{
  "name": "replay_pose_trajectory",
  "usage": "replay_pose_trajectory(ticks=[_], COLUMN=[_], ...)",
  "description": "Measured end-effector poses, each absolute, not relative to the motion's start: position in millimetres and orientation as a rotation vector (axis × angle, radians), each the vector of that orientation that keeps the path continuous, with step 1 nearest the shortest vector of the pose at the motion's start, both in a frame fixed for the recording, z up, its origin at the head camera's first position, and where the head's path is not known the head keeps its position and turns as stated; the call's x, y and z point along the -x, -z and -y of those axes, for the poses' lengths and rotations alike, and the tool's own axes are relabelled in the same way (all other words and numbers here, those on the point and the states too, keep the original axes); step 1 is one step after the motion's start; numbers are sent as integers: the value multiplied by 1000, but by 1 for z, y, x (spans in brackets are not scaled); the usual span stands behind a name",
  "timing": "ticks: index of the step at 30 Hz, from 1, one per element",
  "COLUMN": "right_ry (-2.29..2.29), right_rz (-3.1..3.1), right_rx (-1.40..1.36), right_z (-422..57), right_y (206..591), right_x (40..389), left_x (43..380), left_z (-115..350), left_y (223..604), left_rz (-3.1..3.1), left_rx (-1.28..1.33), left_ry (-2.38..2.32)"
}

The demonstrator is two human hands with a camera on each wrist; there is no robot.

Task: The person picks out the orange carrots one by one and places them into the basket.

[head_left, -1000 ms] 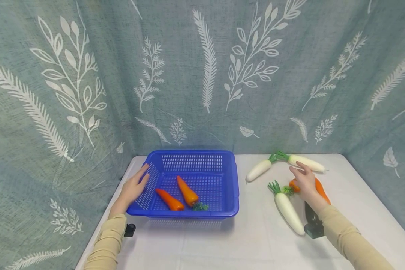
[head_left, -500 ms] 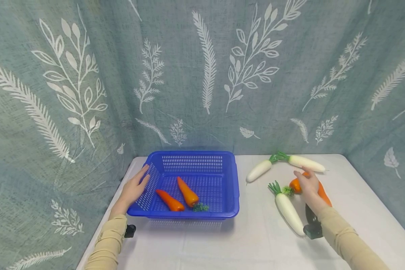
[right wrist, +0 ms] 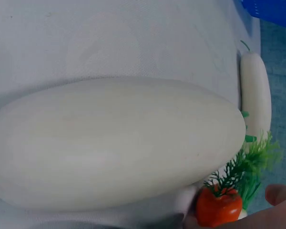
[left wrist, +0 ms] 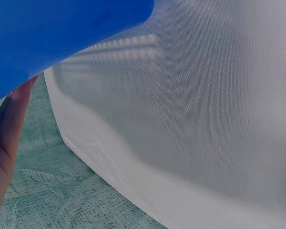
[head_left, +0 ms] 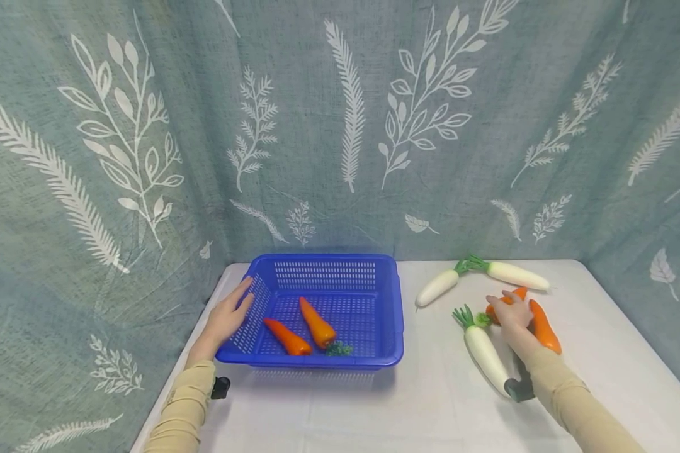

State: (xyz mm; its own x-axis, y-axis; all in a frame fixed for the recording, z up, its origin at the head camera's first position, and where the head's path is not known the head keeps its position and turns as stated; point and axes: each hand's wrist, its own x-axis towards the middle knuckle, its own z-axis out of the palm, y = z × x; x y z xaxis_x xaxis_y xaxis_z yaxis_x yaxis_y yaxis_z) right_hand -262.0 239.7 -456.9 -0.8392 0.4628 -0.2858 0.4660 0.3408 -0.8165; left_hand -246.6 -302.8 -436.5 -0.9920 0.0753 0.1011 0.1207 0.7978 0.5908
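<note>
My left hand lies with straight fingers along the left rim of the blue plastic basket; in the left wrist view its fingers touch the basket's outer wall. Inside lie two orange carrots, one left and one nearer the middle. At the right, my right hand grips a carrot, fingers and thumb around it, its green top showing toward the radish. Another carrot lies just right of this hand. A white radish is to its left, looming large in the right wrist view.
Two more white radishes lie farther back, one left and one right, leaf ends meeting. Something dark, mostly hidden, lies under the right forearm. A white cloth covers the table; a patterned curtain hangs behind.
My right hand has drawn slightly back and come down onto the carrot, its fingers closing around it. The left hand stays at the basket's rim.
</note>
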Motion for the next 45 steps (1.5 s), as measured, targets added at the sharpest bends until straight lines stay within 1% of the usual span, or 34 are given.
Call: replay_pose_trajectory(ticks=[6,19,32,45], right_ry=[1620,1733,1782,1784], right_rz=[-2452,-2431,-2462,-2476], right_rx=[-927,-970,-918,-934], right_z=[-236,-237,-239,-239], right_y=[461,470,479,478], right_x=[264,266,271,271], left_x=[247,246,247,248], left_z=[302,299,305,304], left_y=[439,442,445,445], left_rz=[2910,2906,2893,2899], left_rx=[159,142,155,144], left_ry=[960,964,962,976])
